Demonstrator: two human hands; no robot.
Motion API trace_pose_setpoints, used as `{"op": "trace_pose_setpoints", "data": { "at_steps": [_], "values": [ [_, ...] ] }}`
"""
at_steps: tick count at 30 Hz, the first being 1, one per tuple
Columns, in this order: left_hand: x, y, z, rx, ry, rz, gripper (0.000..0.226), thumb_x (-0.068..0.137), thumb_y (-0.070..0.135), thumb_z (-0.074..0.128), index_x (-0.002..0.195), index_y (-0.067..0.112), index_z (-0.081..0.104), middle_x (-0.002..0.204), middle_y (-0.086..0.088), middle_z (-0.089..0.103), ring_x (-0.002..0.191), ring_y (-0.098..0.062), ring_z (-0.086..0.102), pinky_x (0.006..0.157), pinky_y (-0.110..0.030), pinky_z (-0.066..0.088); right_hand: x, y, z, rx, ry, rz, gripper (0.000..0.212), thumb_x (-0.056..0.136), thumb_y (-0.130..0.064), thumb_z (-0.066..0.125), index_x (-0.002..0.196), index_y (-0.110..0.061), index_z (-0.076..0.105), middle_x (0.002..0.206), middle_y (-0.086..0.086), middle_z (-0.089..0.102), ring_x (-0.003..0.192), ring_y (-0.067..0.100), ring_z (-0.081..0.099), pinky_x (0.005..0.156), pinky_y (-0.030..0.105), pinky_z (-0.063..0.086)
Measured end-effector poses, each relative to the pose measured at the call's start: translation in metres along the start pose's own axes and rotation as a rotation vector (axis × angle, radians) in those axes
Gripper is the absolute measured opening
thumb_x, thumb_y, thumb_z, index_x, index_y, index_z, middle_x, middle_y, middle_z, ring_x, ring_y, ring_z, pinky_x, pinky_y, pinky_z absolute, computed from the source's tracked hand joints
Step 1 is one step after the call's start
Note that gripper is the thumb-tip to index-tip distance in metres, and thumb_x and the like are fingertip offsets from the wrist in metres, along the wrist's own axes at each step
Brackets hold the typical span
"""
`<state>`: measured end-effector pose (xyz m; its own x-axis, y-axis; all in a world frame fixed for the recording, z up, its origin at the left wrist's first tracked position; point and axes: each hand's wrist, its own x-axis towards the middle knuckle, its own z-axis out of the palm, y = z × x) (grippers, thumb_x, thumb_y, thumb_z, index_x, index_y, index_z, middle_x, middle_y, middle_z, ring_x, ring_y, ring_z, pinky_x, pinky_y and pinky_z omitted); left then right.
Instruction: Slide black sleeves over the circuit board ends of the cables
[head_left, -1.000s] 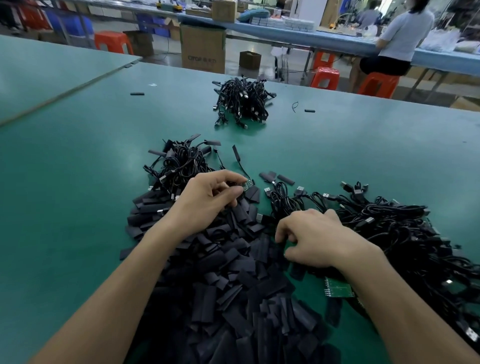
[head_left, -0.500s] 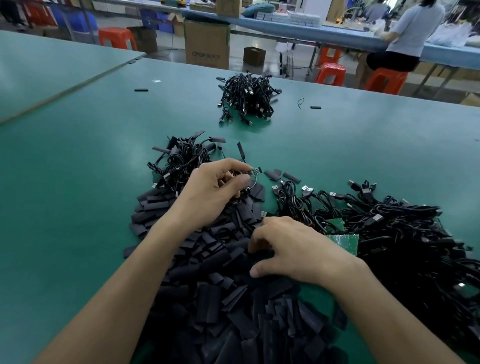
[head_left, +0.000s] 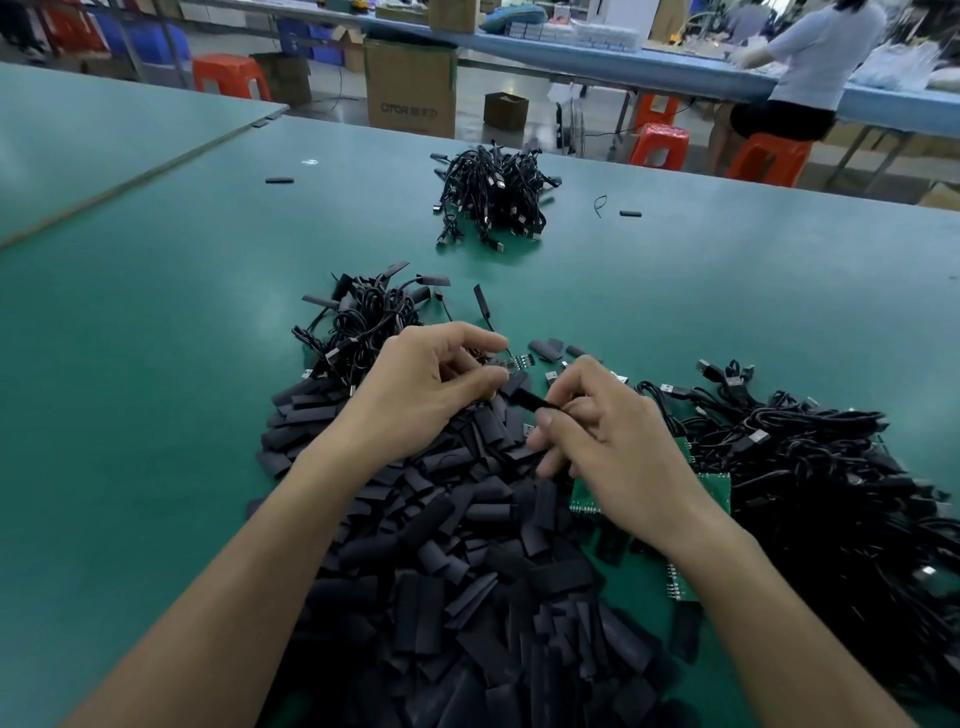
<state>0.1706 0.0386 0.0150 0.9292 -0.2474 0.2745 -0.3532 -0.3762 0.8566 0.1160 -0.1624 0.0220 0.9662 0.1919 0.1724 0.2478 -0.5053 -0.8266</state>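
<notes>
While left fingers (head_left: 480, 341) pinch the circuit board (head_left: 514, 362), right fingers (head_left: 551, 419) pinch a black sleeve (head_left: 527, 399) beside it.

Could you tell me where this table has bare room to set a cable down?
Bare table lies left of the sleeve pile, and in a band between the far cable bundle and the near cable cluster. Crowded around the left hand, the right hand and the cable heap.
</notes>
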Motion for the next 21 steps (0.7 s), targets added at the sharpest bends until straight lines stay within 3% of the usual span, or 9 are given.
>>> {"op": "trace_pose_setpoints", "data": {
  "at_steps": [4,6,8,12,18,21],
  "values": [
    [0.000,0.001,-0.002,-0.050,-0.013,-0.004,0.009,0.085,0.028,0.077,0.090,0.025,0.071,0.073,0.010,0.075,0.068,-0.005,0.070,0.064,-0.015,0.052,-0.002,0.005,-0.001,0.061,0.081,-0.026,0.030,0.096,-0.014,0.065,0.097,-0.043,0.073,0.078,-0.009,0.074,0.070,0.008,0.070,0.067,0.025,0.056],
    [0.000,0.003,-0.002,-0.060,-0.022,0.015,0.006,0.084,0.028,0.078,0.088,0.026,0.073,0.073,0.010,0.075,0.068,-0.006,0.071,0.064,-0.013,0.052,-0.002,0.006,-0.002,0.072,0.133,-0.023,0.026,0.091,-0.015,0.071,0.093,-0.040,0.076,0.079,-0.010,0.074,0.073,0.012,0.070,0.069,0.030,0.057],
    [0.000,0.004,-0.002,-0.060,-0.027,0.027,0.006,0.083,0.028,0.078,0.088,0.027,0.075,0.074,0.010,0.075,0.068,-0.005,0.071,0.065,-0.012,0.051,-0.002,0.008,-0.004,0.093,0.176,-0.029,0.015,0.085,-0.019,0.078,0.089,-0.034,0.079,0.080,-0.013,0.075,0.075,0.007,0.070,0.070,0.025,0.056],
    [0.002,0.004,-0.002,-0.053,-0.031,0.033,0.007,0.083,0.025,0.080,0.088,0.027,0.076,0.074,0.012,0.075,0.069,-0.001,0.070,0.066,-0.010,0.050,-0.001,0.009,-0.004,0.133,0.288,-0.042,0.020,0.080,-0.015,0.082,0.089,-0.032,0.079,0.082,-0.015,0.076,0.079,0.004,0.072,0.076,0.021,0.056],
    [0.003,0.002,-0.001,-0.074,-0.051,0.012,0.009,0.081,0.024,0.081,0.089,0.024,0.076,0.075,0.010,0.076,0.072,-0.002,0.071,0.069,-0.012,0.052,0.001,0.013,-0.002,0.204,0.388,-0.045,0.028,0.082,-0.014,0.080,0.104,-0.030,0.075,0.088,-0.015,0.076,0.079,0.004,0.072,0.078,0.018,0.056],
    [0.003,0.003,-0.001,-0.086,-0.056,0.004,0.011,0.081,0.026,0.081,0.090,0.023,0.076,0.075,0.009,0.076,0.070,-0.003,0.071,0.068,-0.011,0.051,0.002,0.014,-0.001,0.161,0.393,-0.032,0.025,0.081,-0.019,0.081,0.101,-0.031,0.076,0.087,-0.016,0.076,0.082,0.007,0.073,0.082,0.026,0.058]
  ]
}}
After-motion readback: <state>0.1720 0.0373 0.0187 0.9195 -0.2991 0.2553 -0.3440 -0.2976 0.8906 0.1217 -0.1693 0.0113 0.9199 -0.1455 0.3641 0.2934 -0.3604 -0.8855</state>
